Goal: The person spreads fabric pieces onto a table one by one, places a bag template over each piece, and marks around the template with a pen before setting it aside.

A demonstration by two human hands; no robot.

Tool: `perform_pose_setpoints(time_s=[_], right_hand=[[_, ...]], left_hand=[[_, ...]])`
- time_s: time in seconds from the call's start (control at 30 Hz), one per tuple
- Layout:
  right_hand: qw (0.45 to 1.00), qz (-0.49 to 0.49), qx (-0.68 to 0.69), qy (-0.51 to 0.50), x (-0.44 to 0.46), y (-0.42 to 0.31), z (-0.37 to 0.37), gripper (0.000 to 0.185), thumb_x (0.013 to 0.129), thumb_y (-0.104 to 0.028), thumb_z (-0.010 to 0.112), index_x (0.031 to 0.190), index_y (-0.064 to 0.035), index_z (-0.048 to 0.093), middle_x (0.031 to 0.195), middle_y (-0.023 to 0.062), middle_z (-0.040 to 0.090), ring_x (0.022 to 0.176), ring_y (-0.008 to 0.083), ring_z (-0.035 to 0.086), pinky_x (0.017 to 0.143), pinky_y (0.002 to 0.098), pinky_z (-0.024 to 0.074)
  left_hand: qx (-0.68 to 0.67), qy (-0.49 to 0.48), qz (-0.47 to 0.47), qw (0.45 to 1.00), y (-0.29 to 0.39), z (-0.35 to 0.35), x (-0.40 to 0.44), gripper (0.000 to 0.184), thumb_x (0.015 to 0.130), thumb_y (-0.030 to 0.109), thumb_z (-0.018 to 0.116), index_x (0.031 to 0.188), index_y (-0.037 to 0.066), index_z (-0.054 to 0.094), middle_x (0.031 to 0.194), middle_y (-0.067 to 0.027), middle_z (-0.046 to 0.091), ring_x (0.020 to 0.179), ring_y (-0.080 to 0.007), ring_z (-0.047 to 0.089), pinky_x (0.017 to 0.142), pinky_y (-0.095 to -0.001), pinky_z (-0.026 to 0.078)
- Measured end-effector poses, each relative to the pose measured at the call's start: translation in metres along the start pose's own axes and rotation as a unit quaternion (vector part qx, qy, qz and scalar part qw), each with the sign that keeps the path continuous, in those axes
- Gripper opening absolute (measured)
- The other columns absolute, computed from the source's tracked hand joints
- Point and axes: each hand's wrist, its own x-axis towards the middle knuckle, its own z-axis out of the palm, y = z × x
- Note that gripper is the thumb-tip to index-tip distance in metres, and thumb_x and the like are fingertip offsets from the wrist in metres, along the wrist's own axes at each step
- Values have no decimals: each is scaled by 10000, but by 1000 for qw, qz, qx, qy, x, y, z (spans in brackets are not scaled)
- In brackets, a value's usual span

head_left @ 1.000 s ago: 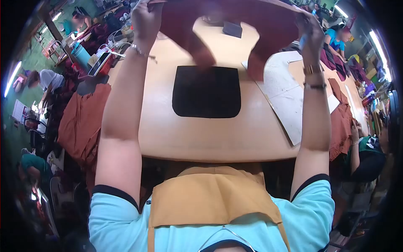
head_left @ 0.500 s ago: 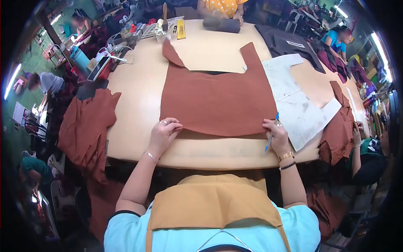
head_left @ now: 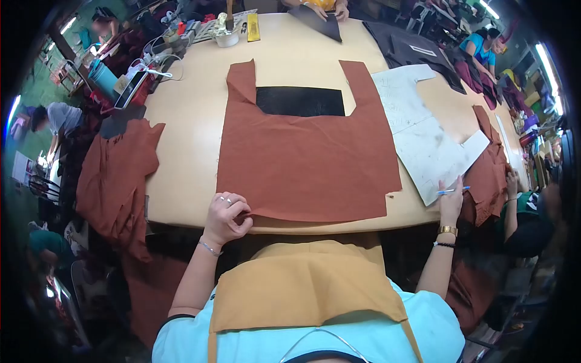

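A rust-brown fabric piece with two upright straps lies spread on the table, its lower edge near the table's front edge. Beneath it is a black panel, visible between the straps. My left hand pinches the fabric's lower left corner. On the right, my right hand holds a blue pen and is at the lower edge of a white paper pattern. Whether its fingers also grip the pattern cannot be made out.
Brown cloth hangs over the left table edge, and more lies at the right. A white tub and yellow object stand at the back. Dark fabric lies back right. A co-worker's hands handle a dark piece opposite.
The brown fabric came down flat over the black panel and shifted toward me. My right hand let go of its edge and moved right to the white pattern, still with the pen.
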Motion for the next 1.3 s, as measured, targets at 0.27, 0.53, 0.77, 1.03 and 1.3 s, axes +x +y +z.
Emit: perform_pose_setpoints(time_s=[0.27, 0.53, 0.77, 1.03, 1.3], right_hand=[[883, 154, 444, -3, 36, 52, 31, 654, 892, -201, 683, 1397, 65, 363, 1330, 159, 514, 1174, 242, 537, 964, 353, 459], [803, 178, 566, -58, 83, 12, 16, 463, 896, -129, 636, 1311, 4, 480, 1254, 100, 568, 1113, 223, 570, 934, 360, 482], [900, 12, 433, 44, 149, -54, -93, 358, 909, -214, 637, 1207, -21, 587, 1080, 64, 639, 966, 147, 590, 843, 303, 480], [891, -132, 419, 112, 151, -130, -149, 349, 915, -236, 648, 1199, -36, 613, 1138, 41, 632, 994, 136, 584, 867, 274, 455], [689, -49, 689, -220, 93, -240, -139, 355, 922, -248, 636, 1198, -26, 605, 1086, 51, 658, 945, 138, 644, 819, 278, 520]], left_hand=[[-7, -9, 16, 1000, 1, -4, 0, 109, 593, 82, 650, 659, 114, 569, 751, -18, 611, 734, -219, 579, 719, -345, 450], [-1, -3, 41, 999, 1, -1, -3, 95, 601, 76, 646, 652, 113, 574, 733, -21, 618, 709, -229, 585, 698, -350, 465], [-17, -20, 39, 999, 3, -6, -2, 116, 622, 115, 692, 665, 113, 584, 754, -17, 619, 731, -223, 588, 727, -346, 458], [-144, -42, -69, 986, -5, -12, 4, 234, 694, 266, 777, 737, 93, 625, 796, -40, 624, 777, -201, 609, 745, -342, 465], [-497, 24, -282, 821, -2, 7, 69, 387, 914, 405, 596, 1125, 81, 590, 1125, -58, 598, 957, -143, 574, 893, -328, 469]])
